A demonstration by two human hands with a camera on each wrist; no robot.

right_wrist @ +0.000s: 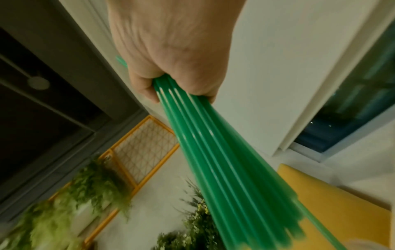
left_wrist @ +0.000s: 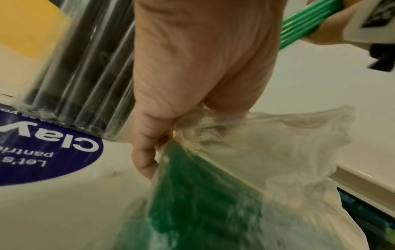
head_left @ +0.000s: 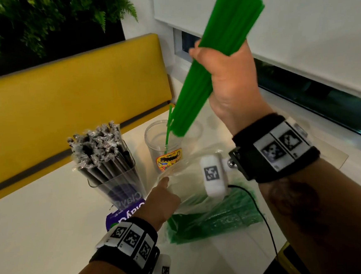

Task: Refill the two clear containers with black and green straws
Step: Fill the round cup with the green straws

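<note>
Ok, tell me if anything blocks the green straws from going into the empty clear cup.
Nothing visible does. The green straws in the right hand hang over the cup, whose mouth is open; one straw already reaches inside.

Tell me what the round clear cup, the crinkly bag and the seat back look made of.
Round clear cup: seemingly rigid glossy plastic, see-through. Crinkly bag: thin clear plastic film, wrinkled, green showing through. Seat back: smooth matte yellow, possibly vinyl; unclear.
</note>
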